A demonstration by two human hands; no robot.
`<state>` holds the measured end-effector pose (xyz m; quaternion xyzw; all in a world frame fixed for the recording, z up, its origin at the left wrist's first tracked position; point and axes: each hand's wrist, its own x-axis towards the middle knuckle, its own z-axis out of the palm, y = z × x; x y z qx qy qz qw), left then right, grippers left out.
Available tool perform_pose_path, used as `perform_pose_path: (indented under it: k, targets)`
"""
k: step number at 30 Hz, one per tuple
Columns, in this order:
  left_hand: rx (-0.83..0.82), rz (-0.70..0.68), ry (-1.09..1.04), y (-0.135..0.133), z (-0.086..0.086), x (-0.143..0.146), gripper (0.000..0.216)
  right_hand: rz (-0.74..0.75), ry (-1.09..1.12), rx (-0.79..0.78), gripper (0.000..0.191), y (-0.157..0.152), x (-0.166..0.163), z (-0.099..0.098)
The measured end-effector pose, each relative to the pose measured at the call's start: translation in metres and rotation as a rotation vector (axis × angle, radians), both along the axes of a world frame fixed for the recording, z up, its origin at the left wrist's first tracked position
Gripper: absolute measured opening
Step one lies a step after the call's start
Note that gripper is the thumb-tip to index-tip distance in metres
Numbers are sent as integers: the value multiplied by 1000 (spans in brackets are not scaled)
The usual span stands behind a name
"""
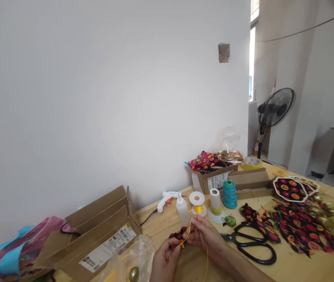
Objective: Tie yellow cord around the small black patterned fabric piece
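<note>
My left hand (164, 259) pinches a small piece of dark fabric (179, 234) printed with red spots, where a yellow cord (206, 256) wraps or knots at its lower end. My right hand (206, 235) is closed on the yellow cord just above, pulling a stretch of it upward. The cord's loose end hangs down past my right wrist. Just behind the hands stand a white squeeze bottle (183, 209) and a spool of yellow cord (197, 204). Black-handled scissors (253, 243) lie to the right of my right hand, their blades partly hidden by it.
A white glue gun (168, 199), a green-thread spool (215, 203) and a teal thread cone (229, 194) stand along the back. Patterned fabric scraps (298, 225) cover the right side. An open cardboard box (105, 235) and a clear plastic bag (139, 254) lie left.
</note>
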<state>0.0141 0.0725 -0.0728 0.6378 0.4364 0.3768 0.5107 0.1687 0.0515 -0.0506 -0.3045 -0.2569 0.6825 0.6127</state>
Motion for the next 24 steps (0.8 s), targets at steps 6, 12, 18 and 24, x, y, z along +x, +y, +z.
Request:
perform_pose_path:
  k: [6,12,18,24]
  targets:
    - [-9,-27,20,0,0,-2,26,-92,-128,8,24,4,2,-2]
    - [-31,4,-7,-2,2,-3,26,-299,-895,476,28,-1,2,-8]
    - [4,-30,46,-3,5,-4,28,-214,-1275,680,11,-6,-3,-9]
    - [64,-17,92,-6,8,-1,26,-196,-1206,566,8,-2,-8,-13]
